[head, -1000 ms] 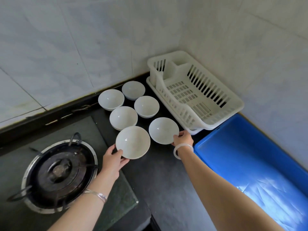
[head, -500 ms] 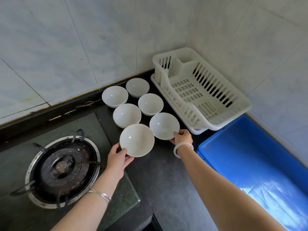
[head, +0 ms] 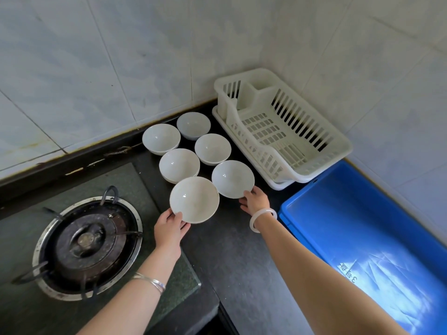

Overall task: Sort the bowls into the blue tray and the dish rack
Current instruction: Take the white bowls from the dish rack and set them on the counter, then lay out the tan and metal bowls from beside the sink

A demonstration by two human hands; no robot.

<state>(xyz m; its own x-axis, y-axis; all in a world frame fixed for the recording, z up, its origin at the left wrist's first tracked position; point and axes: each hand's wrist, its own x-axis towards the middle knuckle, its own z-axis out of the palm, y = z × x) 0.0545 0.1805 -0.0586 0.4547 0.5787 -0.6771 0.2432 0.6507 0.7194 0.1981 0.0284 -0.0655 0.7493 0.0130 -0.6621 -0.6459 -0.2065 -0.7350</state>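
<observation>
A dark stone countertop [head: 242,262] meets pale tiled walls [head: 121,56] in a corner, with a gas burner [head: 87,245] set in at the left. Six white bowls sit in two rows beside a white plastic dish rack [head: 280,131]; rack and blue tray [head: 377,238] hold nothing. The tray floor bears faint printed characters, too blurred to read. The left hand [head: 169,228] grips the rim of the nearest bowl [head: 194,199]; the right hand [head: 255,200] pinches the edge of the bowl beside it [head: 232,178].
</observation>
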